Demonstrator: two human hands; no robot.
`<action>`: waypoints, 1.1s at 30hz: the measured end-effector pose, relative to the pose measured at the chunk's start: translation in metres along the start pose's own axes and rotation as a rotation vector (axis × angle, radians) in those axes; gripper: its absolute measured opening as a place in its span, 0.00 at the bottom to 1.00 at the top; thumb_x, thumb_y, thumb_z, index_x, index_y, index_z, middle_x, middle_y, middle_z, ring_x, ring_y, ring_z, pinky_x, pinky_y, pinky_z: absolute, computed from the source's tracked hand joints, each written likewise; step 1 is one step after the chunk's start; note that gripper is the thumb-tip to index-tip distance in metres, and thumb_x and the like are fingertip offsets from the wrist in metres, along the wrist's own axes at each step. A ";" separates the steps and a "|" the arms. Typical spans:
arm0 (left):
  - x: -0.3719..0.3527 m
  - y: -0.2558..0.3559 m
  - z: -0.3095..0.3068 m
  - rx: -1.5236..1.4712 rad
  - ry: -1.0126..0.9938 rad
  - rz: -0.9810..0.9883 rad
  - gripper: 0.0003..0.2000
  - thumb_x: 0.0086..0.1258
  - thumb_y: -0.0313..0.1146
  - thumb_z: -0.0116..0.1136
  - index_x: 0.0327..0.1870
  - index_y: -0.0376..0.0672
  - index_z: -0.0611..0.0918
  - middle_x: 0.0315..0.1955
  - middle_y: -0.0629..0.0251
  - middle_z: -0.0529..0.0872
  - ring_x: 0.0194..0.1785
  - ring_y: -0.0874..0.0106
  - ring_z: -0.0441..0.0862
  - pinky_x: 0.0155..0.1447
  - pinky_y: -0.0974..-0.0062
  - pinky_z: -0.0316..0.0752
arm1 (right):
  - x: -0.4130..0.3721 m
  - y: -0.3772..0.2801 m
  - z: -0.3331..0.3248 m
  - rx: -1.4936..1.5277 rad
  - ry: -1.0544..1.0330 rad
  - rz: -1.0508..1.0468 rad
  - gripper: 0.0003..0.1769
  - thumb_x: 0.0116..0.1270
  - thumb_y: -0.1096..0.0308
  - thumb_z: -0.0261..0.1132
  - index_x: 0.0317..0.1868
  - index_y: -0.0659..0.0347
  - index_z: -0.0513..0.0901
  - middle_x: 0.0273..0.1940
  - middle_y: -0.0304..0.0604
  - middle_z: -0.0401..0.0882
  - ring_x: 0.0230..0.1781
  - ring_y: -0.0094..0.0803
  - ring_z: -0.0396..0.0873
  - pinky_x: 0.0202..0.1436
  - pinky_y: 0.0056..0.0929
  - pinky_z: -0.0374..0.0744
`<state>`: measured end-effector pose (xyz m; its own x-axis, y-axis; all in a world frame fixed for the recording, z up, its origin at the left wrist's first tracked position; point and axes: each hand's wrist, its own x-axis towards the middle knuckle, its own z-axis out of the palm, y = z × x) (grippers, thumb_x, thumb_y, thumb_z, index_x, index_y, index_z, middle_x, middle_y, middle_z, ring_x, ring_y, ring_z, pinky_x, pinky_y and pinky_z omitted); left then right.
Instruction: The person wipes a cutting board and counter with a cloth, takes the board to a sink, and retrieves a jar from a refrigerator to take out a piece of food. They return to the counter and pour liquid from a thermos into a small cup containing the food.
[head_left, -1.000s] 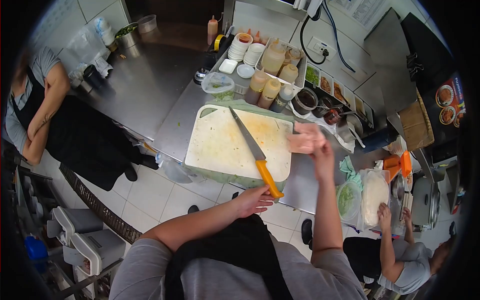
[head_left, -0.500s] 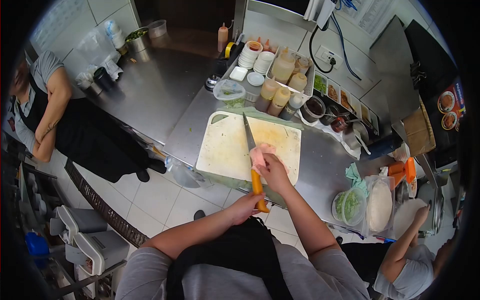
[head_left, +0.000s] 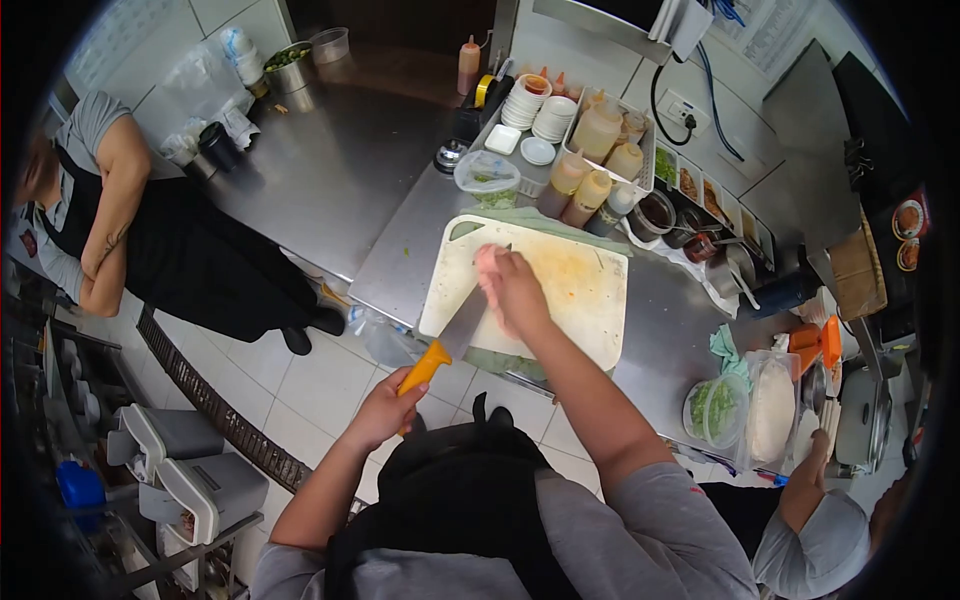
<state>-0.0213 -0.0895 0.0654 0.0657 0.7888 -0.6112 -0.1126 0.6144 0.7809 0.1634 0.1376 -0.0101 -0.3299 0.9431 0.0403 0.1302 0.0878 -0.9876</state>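
A kitchen knife (head_left: 425, 368) with a yellow handle is in my left hand (head_left: 380, 412), fingers wrapped round the grip just off the front edge of the counter. Its blade slants up and away over the white cutting board (head_left: 585, 310). My right hand (head_left: 522, 295) is closed on a soft pink piece, apparently a cloth (head_left: 488, 264), pressed against the blade near its tip. Part of the cloth trails down below that hand. Fingers and cloth hide the far part of the blade. A green cloth (head_left: 530, 217) shows under the board's far edge.
Sauce bottles (head_left: 585, 200), a lidded tub (head_left: 487, 178) and stacked white dishes (head_left: 525, 105) stand behind the board. Right of it are a tub of chopped greens (head_left: 712, 412) and a steel pot (head_left: 728, 272). One person (head_left: 110, 210) stands left; another's arm (head_left: 805, 480) is at right.
My right hand and the cloth have moved along the blade from near the handle toward the tip. My left hand has swung the knife handle leftward. The view has shifted slightly.
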 end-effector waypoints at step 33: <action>-0.080 0.014 -0.059 1.719 0.608 0.761 0.33 0.59 0.26 0.54 0.69 0.64 0.72 0.27 0.66 0.72 0.29 0.68 0.74 0.34 0.68 0.68 | -0.055 -0.043 0.005 -0.805 -0.035 -0.512 0.17 0.56 0.73 0.61 0.47 0.62 0.83 0.50 0.45 0.81 0.45 0.40 0.78 0.49 0.33 0.79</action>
<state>-0.0865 -0.1448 0.1175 0.1446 0.9715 0.1878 0.9873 -0.1292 -0.0921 0.1714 0.0802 0.0298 -0.5517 0.7198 0.4213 0.5622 0.6941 -0.4497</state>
